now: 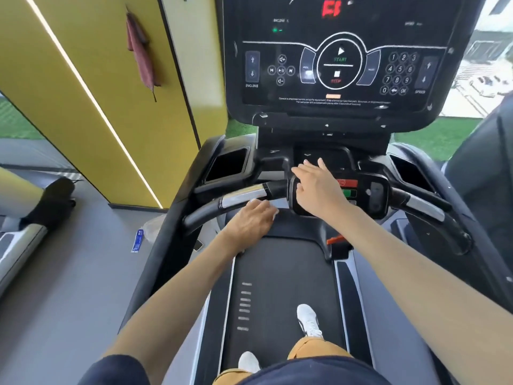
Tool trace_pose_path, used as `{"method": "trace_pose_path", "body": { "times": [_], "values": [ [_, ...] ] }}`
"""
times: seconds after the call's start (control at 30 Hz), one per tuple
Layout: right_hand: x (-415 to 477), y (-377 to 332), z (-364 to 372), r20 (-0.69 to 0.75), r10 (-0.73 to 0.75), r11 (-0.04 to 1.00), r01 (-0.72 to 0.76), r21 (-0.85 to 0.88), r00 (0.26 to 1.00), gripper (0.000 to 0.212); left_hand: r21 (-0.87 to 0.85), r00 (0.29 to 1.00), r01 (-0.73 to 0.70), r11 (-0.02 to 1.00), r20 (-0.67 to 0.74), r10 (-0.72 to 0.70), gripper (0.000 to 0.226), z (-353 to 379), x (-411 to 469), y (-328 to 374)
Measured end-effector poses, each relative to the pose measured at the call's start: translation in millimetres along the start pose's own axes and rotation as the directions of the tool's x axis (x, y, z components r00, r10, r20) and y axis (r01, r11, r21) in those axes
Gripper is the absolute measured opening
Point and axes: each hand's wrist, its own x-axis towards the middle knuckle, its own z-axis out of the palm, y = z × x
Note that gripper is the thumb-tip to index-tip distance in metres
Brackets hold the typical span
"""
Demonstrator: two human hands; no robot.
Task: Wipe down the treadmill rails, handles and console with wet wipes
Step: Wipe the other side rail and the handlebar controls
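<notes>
I stand on the belt [280,287] of a black treadmill. My left hand [251,219] holds a white wet wipe [270,203] against the underside of the left silver-and-black handle [244,196], fingers curled round it. My right hand [316,187] lies open, fingers spread, over the middle control panel [361,194] below the console, touching its left part. The big console screen [333,59] with start, stop and number keys stands above. The right handle [424,208] is free.
A wet wipe packet [138,240] and a clear bag [154,226] lie on the grey floor left of the treadmill. Black cup holders [227,168] [410,173] flank the panel. A yellow wall [91,87] stands at left, another machine [16,245] at far left.
</notes>
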Motion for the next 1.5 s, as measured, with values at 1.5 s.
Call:
{"method": "trace_pose_path", "body": {
  "times": [1.5],
  "values": [
    [0.0,0.3,-1.3,-0.004,0.037,0.992,-0.036,0.125,0.999,0.045,-0.513,0.272,0.841,0.172,0.126,-0.954,0.037,-56.1,29.5,-5.1]
  ]
}}
